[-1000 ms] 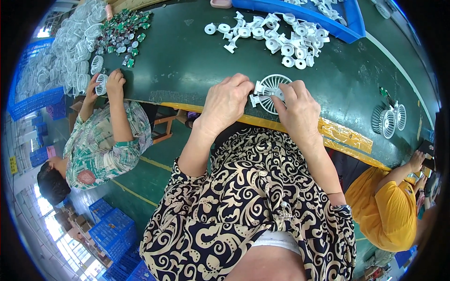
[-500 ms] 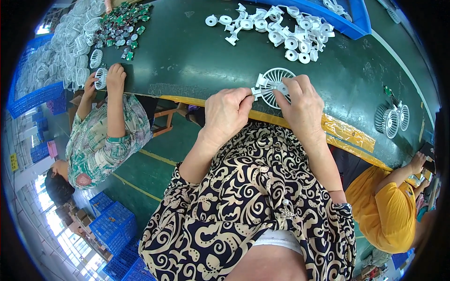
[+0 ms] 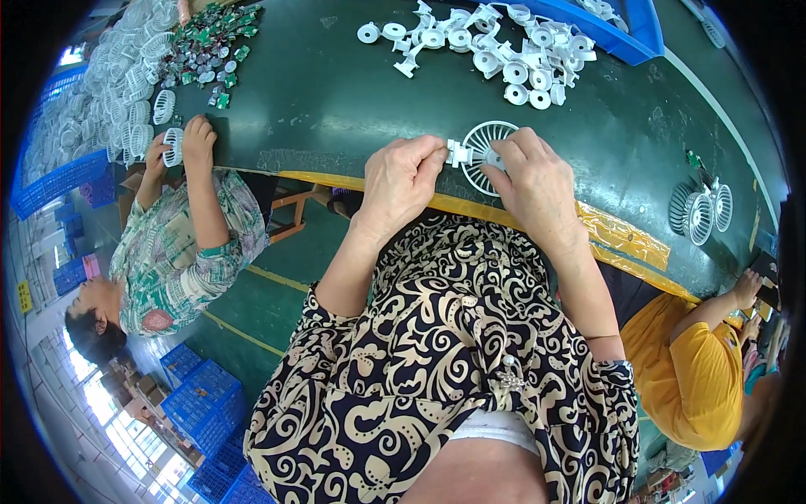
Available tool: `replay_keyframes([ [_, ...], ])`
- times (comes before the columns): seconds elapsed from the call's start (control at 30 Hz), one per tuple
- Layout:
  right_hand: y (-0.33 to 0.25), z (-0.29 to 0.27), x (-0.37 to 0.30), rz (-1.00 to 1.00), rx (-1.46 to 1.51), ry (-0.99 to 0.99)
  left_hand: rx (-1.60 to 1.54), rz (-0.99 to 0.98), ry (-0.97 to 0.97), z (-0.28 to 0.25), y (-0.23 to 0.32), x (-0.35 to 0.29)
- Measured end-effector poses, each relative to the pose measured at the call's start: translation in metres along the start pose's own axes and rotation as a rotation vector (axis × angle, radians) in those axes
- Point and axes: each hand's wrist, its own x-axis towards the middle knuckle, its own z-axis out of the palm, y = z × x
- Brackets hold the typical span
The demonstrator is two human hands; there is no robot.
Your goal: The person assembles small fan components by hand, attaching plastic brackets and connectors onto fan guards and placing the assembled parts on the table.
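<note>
At the table's near edge, my right hand (image 3: 537, 181) holds a round white fan grille (image 3: 476, 176), its thumb and fingers curled over the hub. The grille has spokes running out from the centre, and my fingers cover its right side. A small white plastic bracket (image 3: 458, 153) sits against the grille's left rim. My left hand (image 3: 401, 181) pinches the outer end of that bracket between thumb and fingertips. Whether bracket and grille are locked together, I cannot tell.
White ring-shaped holders (image 3: 516, 71) lie heaped beyond my hands, before a blue tray (image 3: 625, 42). Fan grilles (image 3: 698, 217) stand at right. At left a co-worker (image 3: 180, 252) handles a grille beside small green circuit boards (image 3: 214, 42); another person (image 3: 693, 378) sits at right.
The bracket, which overlapped the grille's upper left before, now lies beside its left rim. Both hands have shifted slightly left and keep their holds.
</note>
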Motion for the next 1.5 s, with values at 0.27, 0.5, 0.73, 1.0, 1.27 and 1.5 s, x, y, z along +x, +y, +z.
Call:
replay_keyframes([
  [0.27, -0.014, -0.002, 0.01, -0.005, -0.171, -0.105, -0.042, -0.059, -0.061, -0.011, 0.002, 0.002],
  [0.5, -0.01, 0.0, 0.01, 0.019, -0.099, -0.064, 0.167, -0.179, -0.108, 0.0, 0.022, 0.017],
  [0.73, -0.012, -0.001, 0.001, 0.06, -0.018, 0.076, -0.017, -0.019, 0.092, 0.023, 0.014, 0.015],
  [1.0, 0.005, -0.014, -0.036, -0.009, 0.228, 0.08, -0.072, 0.074, 0.049, 0.029, 0.006, 0.006],
  [1.27, 0.078, -0.09, -0.083, 0.606, -0.397, 0.284, -0.131, 0.231, 0.18, 0.023, -0.01, 0.01],
  [1.5, 0.066, -0.062, -0.014, 0.529, -0.048, 0.385, -0.079, 0.303, 0.245, 0.027, -0.011, 0.013],
])
